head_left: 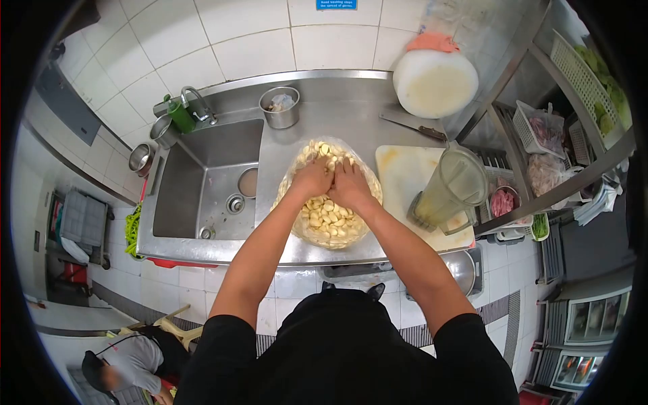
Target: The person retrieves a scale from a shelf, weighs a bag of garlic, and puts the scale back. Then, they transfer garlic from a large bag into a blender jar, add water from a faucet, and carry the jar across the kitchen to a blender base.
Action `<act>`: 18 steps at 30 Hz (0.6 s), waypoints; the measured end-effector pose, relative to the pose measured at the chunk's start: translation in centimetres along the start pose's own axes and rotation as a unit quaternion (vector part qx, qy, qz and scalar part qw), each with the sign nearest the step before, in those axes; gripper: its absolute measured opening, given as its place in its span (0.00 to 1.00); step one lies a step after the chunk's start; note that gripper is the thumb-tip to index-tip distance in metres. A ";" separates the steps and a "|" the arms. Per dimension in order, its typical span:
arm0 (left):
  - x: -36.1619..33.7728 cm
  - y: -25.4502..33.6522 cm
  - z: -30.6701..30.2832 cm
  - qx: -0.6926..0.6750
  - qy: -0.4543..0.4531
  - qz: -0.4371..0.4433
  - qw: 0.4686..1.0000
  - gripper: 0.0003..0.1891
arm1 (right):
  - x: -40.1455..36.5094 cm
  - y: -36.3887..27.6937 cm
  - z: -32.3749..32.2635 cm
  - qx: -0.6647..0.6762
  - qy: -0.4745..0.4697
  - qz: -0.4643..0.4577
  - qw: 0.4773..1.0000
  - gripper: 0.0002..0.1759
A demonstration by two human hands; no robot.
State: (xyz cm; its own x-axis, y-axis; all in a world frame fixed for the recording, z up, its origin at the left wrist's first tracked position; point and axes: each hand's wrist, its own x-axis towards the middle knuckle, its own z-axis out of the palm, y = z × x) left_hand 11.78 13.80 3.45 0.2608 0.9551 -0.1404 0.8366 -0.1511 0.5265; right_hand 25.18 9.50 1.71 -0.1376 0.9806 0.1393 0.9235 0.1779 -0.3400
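Centrally, left hand (312, 177), right hand (351, 186) pressed into garlic bag (331, 224), grip unclear; steel counter (341, 113), sink (199, 185), tiled wall (236, 40)

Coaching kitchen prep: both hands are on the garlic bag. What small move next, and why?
Probably spread the bag's mouth wider: the left hand and right hand sit close together atop the bag of cloves, which slumps full on the counter, blender jug alongside.

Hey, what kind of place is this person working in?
Most likely a commercial kitchen's prep area. There is a stainless steel counter with a built-in sink, a large clear bag of what look like peeled garlic cloves, and a metal rack holding a basket of raw meat.
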 end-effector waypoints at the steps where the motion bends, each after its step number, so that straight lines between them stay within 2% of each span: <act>1: -0.3 -1.1 0.3 0.034 -0.035 0.045 0.998 0.35 | -0.8 0.1 -0.1 0.001 -0.001 0.000 1.000 0.42; 2: -0.7 -2.0 0.3 0.067 -0.068 0.090 0.991 0.37 | -2.1 -0.8 -2.7 0.011 -0.087 0.027 0.996 0.47; 3: -1.3 -2.2 -0.3 0.067 -0.067 0.089 0.991 0.37 | -3.1 -1.2 -4.4 0.022 -0.172 0.052 0.983 0.51; 4: -2.3 -2.0 -1.4 0.033 -0.078 0.061 0.995 0.37 | -3.8 -1.0 -4.8 -0.012 -0.203 0.039 0.978 0.59; 7: -3.4 -0.8 -1.6 -0.016 -0.066 0.013 0.998 0.37 | -4.2 -0.1 -3.3 -0.065 -0.197 0.025 0.978 0.63; 10: -3.0 1.8 1.0 0.007 0.004 -0.100 0.995 0.38 | -2.8 -0.1 -3.0 -0.032 -0.168 0.022 0.985 0.65; 11: -3.1 2.1 1.1 0.008 0.001 -0.096 0.995 0.38 | -2.6 -0.1 -2.8 -0.001 -0.155 0.021 0.988 0.65; 13: -3.1 2.6 0.9 -0.008 0.010 -0.111 0.994 0.35 | -2.8 -0.1 -2.6 -0.023 -0.151 0.020 0.988 0.64; 16: -3.8 0.9 1.3 -0.023 0.026 -0.069 0.997 0.31 | -3.2 -0.4 -3.5 0.023 -0.160 0.017 0.987 0.64; 18: -4.4 0.7 1.8 -0.050 0.042 -0.043 0.997 0.30 | -3.3 -1.8 -4.2 0.026 -0.143 0.053 0.988 0.62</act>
State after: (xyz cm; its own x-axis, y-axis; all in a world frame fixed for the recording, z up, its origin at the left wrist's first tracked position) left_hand 12.10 9.04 2.97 0.1452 0.9821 -0.1201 0.8004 -0.0453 0.5977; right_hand 25.49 5.59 5.77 -0.1431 0.9757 -0.1657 0.9198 0.0694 -0.3862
